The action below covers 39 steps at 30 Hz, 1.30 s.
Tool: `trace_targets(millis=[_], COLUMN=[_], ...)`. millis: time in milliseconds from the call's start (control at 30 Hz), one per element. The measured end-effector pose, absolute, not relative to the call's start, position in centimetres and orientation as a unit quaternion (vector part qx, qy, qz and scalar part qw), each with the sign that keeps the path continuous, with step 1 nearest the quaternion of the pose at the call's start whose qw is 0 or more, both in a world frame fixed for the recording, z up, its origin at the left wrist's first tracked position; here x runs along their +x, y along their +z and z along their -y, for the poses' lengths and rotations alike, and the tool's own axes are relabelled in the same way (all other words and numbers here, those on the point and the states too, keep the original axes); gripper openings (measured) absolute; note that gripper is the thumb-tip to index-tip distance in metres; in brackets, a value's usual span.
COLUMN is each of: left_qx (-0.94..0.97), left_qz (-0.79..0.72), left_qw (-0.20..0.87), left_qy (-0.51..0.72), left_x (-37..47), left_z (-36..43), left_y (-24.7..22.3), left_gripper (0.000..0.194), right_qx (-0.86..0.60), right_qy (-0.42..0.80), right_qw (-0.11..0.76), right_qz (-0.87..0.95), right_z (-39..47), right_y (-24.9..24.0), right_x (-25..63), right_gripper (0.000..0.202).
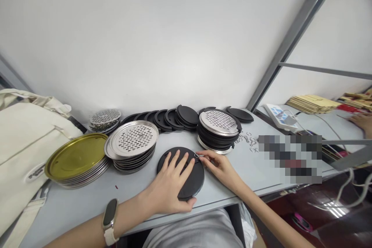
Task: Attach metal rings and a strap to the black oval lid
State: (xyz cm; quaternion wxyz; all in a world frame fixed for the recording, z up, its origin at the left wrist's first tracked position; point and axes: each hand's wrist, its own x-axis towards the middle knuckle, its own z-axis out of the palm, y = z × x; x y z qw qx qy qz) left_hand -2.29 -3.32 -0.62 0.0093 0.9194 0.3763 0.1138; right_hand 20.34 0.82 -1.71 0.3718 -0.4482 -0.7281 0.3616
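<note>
A round black disc [194,184] lies near the table's front edge. My left hand [171,186] rests on it with the fingers spread, the thumb at its near rim. At the disc's upper right edge, my right hand [216,166] pinches a small metal ring [197,156] between thumb and fingertips. Whether the ring passes through the disc cannot be made out. Just behind my right hand stands a stack of black discs [216,139] topped by a perforated metal plate [218,122]. Several loose metal rings [249,139] are scattered to the right.
Gold-coloured round lids [78,155] and perforated metal plates [132,139] are stacked on the left. More black discs [186,116] lean along the wall. A cream bag [26,139] borders the left side. Right of a metal post [290,42], another person's hand [362,122] shows.
</note>
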Motion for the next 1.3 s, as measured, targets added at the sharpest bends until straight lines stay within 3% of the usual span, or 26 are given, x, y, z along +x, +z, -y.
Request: trace_targets(millis=[400, 1300], left_qx=[0.916, 0.916], left_qz=[-0.387, -0.391], left_qw=[0.019, 0.021], left_qy=[0.100, 0.091], left_x=[-2.14, -2.00], left_z=[3.37, 3.27], left_y=[-0.35, -0.32], left_gripper=[0.097, 0.096], right_qx=[-0.428, -0.418], right_qy=[0.450, 0.463], right_qw=[0.375, 0.384], right_qz=[0.688, 0.681], right_z=[-1.12, -0.85], right_y=[-2.00, -2.09], right_x=[20.46, 20.15], right_gripper=[0.032, 0.029])
